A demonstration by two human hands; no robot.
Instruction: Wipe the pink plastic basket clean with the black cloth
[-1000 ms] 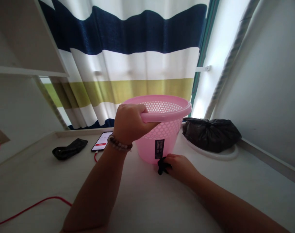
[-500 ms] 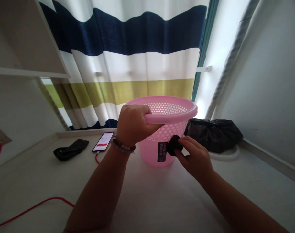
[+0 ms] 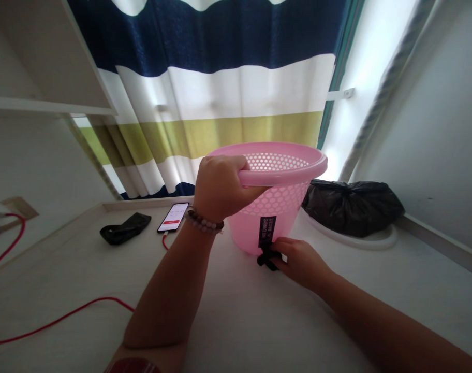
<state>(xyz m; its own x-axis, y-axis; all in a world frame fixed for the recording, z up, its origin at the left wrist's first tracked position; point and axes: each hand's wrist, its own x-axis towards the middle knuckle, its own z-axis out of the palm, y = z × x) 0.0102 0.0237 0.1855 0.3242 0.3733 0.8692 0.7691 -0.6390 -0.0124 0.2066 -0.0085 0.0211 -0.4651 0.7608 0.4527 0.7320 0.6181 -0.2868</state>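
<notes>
A pink plastic garbage bin (image 3: 290,207) with a perforated upper wall is in the middle of the view, tilted slightly. My left hand (image 3: 222,186) is closed around its rim on the near left side, thumb over the top. Low in front of the bin, my right hand (image 3: 301,261) pinches a small black cloth (image 3: 270,257), crumpled in the fingertips. The cloth is against the lower wall, just below the black label (image 3: 267,231). What the cloth is exactly cannot be told.
A tied black garbage bag (image 3: 352,207) sits on a white ring (image 3: 375,242) at the right. To the left lie a folded black item (image 3: 125,229) and a phone (image 3: 173,217) with a red cable (image 3: 80,304). A striped curtain (image 3: 228,93) hangs behind; a wall socket (image 3: 16,210) is at far left.
My right hand has moved the black cloth down from beside the label to the bin's lower wall. My left hand keeps its grip on the rim. The whole view has shifted slightly.
</notes>
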